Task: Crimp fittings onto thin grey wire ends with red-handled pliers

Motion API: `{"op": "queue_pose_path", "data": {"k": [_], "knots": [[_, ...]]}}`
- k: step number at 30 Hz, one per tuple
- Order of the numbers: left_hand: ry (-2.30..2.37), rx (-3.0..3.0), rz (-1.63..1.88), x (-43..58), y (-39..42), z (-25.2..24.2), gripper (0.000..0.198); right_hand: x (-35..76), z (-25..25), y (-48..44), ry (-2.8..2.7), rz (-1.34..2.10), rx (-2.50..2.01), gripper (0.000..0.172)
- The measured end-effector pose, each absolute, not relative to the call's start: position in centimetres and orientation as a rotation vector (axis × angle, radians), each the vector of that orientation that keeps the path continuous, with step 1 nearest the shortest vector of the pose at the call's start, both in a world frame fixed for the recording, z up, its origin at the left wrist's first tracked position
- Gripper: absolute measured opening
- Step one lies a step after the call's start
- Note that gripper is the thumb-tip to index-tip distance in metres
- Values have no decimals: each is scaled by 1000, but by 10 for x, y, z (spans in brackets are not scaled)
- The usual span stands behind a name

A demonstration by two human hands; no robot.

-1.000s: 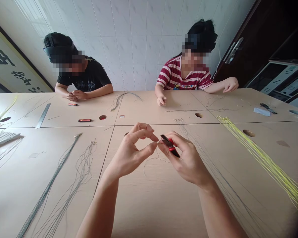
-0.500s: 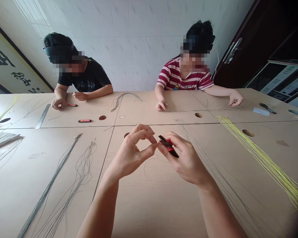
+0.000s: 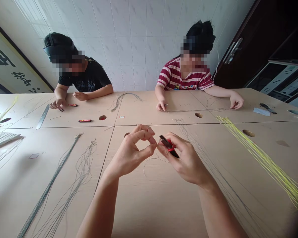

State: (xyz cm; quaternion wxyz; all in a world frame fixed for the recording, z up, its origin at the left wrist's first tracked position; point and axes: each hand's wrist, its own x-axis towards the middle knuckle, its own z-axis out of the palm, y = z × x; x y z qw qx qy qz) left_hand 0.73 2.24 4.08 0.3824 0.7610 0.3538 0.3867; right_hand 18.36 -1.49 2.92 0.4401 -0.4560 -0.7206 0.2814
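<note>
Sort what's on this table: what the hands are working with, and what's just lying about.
In hand:
left hand pinching a thin wire
right hand gripping a red-and-black tool

Lying about:
yellow wire bundle
grey wire bundles
metal ruler
red lighter

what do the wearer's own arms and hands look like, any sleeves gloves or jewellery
Both forearms are bare up to the frame's bottom edge; no sleeves show. The left hand and right hand wear no gloves, and no rings, watch or bracelets are visible. Nails look short and unpainted.
</note>
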Motion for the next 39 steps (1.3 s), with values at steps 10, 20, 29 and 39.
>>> {"op": "queue_pose_path", "data": {"k": [10, 20, 29, 39], "knots": [[868, 1915, 980, 6, 22, 43, 10, 185, 31, -16, -1769, 729, -1119, 14], [890, 1839, 999, 0, 22, 42, 11, 184, 32, -17, -1738, 718, -1134, 16], [841, 1876, 983, 5, 21, 42, 3, 184, 32, -18, -1753, 731, -1112, 15], [823, 1861, 979, 4, 21, 40, 5, 184, 32, -17, -1752, 720, -1097, 14]]}}
